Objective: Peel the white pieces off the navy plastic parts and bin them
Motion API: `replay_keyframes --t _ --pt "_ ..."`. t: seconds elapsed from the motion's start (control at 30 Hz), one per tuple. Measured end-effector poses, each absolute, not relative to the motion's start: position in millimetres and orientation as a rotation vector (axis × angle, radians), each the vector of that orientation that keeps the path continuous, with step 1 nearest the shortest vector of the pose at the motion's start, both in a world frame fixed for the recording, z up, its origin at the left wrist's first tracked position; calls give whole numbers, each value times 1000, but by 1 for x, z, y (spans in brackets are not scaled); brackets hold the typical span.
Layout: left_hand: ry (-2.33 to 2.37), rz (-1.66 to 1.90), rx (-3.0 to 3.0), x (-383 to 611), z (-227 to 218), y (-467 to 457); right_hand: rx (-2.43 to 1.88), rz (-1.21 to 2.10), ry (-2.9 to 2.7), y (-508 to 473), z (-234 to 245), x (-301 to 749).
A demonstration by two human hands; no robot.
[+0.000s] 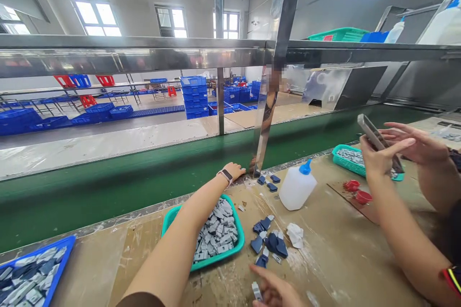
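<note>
Right hand (275, 292), at the bottom edge of the frame, seems to pinch a small pale grey block (256, 291) at its left side, the block's long axis roughly upright in view. Left hand (232, 171) rests empty, fingers together, on the far edge of the tabletop (324, 268), its forearm passing over a teal tray (242, 235) of grey blocks (216, 230); dark blue pieces (270, 244) lie just above the right hand.

Bench (90, 268): rough, scuffed tan board w/ white flecks. Teal tray (239, 235): glossy plastic. Grey pcs (216, 230): matt, prob. moulded plastic or rubber. Blue crate (54, 268): plastic, slight sheen. Bottle (297, 192): smooth translucent white plastic, blue cap. Upright (288, 0): polished steel, mirror-glossy. Belt (90, 196): smooth green, low sheen, prob. rubber.
</note>
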State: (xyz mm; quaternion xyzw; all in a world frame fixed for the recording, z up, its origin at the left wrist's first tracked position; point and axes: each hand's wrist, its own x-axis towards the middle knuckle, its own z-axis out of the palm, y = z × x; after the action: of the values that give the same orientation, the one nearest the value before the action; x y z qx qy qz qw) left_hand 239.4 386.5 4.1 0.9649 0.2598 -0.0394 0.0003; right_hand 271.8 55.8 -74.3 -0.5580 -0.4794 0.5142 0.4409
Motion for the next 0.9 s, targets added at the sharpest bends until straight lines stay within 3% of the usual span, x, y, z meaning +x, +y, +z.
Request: replay_keyframes --t 0.1,0.23,0.47,0.77,0.9 --pt "925 -14 2933 222 12 385 -1274 1361 -776 50 -62 266" --pt "1051 315 2736 160 32 371 -1136 1422 -624 46 -34 261" --pt "1146 837 2213 0 58 215 -1230 1160 -1256 34 -31 252" --pt "1426 1231 902 -60 -7 -24 -1099 507 -2089 11 -49 199" --pt "1497 1263 828 -39 -15 -53 -1115 754 -1891 12 -43 201"
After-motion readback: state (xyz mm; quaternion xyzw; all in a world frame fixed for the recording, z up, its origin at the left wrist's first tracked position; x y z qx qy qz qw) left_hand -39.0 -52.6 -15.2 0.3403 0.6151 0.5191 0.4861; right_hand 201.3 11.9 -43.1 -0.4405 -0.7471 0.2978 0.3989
